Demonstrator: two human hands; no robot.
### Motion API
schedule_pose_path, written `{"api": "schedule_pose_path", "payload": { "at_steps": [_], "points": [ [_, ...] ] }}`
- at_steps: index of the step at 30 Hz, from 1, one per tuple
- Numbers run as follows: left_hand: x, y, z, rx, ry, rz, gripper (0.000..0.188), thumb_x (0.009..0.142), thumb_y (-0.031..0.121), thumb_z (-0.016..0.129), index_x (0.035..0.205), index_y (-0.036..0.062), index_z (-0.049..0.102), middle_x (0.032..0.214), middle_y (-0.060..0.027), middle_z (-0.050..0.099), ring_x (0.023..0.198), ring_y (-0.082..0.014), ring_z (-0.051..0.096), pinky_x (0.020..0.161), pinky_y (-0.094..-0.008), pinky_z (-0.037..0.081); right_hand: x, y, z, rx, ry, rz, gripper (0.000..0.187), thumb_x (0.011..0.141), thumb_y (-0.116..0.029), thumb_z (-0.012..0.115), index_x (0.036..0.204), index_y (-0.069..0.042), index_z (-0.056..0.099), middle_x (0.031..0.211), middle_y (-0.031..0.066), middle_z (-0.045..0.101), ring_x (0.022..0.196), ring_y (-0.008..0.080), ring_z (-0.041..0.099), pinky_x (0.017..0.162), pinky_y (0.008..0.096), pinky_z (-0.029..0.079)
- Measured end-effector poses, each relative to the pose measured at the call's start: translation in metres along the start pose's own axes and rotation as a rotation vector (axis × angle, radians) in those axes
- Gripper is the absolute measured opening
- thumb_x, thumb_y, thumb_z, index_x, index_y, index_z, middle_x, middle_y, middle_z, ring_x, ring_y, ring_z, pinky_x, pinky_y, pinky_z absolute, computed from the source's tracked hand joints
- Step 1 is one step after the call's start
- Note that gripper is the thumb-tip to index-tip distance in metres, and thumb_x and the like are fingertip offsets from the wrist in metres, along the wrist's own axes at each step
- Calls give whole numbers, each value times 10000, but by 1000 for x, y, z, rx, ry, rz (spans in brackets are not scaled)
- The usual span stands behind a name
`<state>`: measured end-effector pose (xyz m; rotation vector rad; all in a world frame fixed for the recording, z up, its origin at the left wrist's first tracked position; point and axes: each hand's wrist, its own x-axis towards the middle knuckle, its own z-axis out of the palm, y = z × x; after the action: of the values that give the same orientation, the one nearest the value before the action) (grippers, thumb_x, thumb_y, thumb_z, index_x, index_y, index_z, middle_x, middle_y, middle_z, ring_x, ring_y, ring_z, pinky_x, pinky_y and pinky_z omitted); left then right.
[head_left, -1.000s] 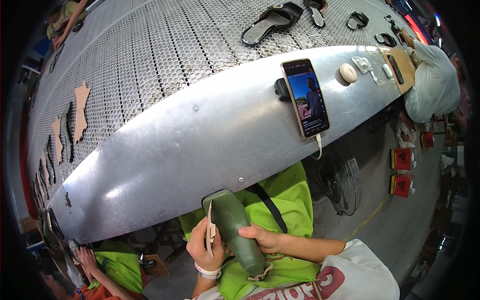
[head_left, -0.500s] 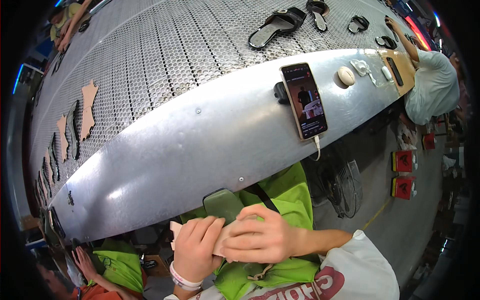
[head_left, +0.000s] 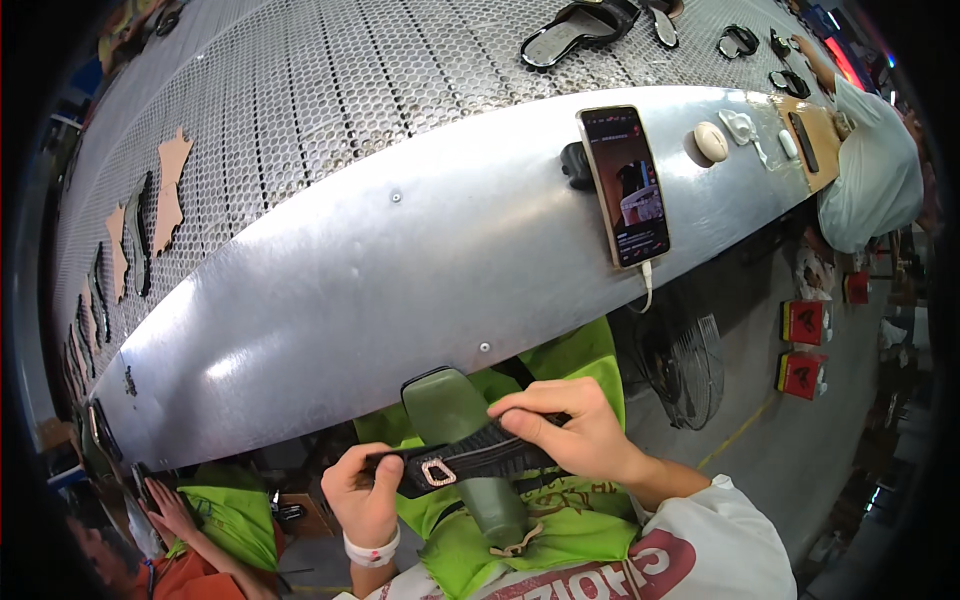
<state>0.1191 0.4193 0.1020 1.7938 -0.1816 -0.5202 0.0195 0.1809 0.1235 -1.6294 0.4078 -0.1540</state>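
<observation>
A black shoe strap with a sparkling ring-shaped buckle is stretched between my two hands. My left hand pinches its left end between thumb and fingers. At the other end, my right hand grips the strap with thumb and forefinger. Behind and below the strap, over my lap, is a dark green shoe last, its broad end toward the metal table and its narrow end toward me. The strap crosses the last and hides its middle; I cannot tell whether they touch.
Before me runs a metal tabletop with a propped phone on a white cable. A honeycomb-patterned conveyor beyond carries sandals and beige cut pieces. A fan stands right; co-workers sit at both sides.
My hands have moved apart from a close grip on a beige-faced piece; a black buckled strap now shows between them. More of the green last is visible.
</observation>
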Motion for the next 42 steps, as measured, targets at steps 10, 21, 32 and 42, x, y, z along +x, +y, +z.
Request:
{"api": "schedule_pose_path", "payload": {
  "at_steps": [10, 21, 32, 42],
  "points": [
    [7, -43, 44, -100, 290, 30, 254, 963, 172, 630, 935, -79, 663, 775, -6, 608, 707, -75, 501, 640, -217, 391, 8, 53, 25, 53, 153, 138, 188, 930, -123, 633, 1014, 24, 714, 819, 78, 686, 764, 142, 604, 722, 273, 474],
    [12, -59, 19, -552, 58, -195, 205, 956, 130, 623, 959, -71, 668, 894, -60, 672, 783, -114, 575, 766, -265, 458, 12, 63, 40, 375, 59, 246, 175, 920, -115, 652, 944, 46, 719, 784, 45, 688, 741, 91, 599, 681, 260, 485],
    [3, -79, 7, -1091, -297, 93, 249, 968, 226, 558, 828, 22, 531, 747, -89, 510, 685, -229, 509, 612, -367, 484, -15, -8, 57, 123, 15, -113, 61, 801, -35, 715, 850, -1, 724, 692, 118, 620, 589, 245, 572, 540, 313, 434],
    [1, -78, 7, -915, -355, 47, 128, 939, 111, 569, 881, -1, 546, 786, -129, 555, 685, -249, 539, 639, -372, 513, 37, 55, 51, 742, -942, 537, 233, 794, -219, 821, 784, -19, 702, 732, 3, 649, 677, 60, 540, 633, 232, 435]
  ]
}}
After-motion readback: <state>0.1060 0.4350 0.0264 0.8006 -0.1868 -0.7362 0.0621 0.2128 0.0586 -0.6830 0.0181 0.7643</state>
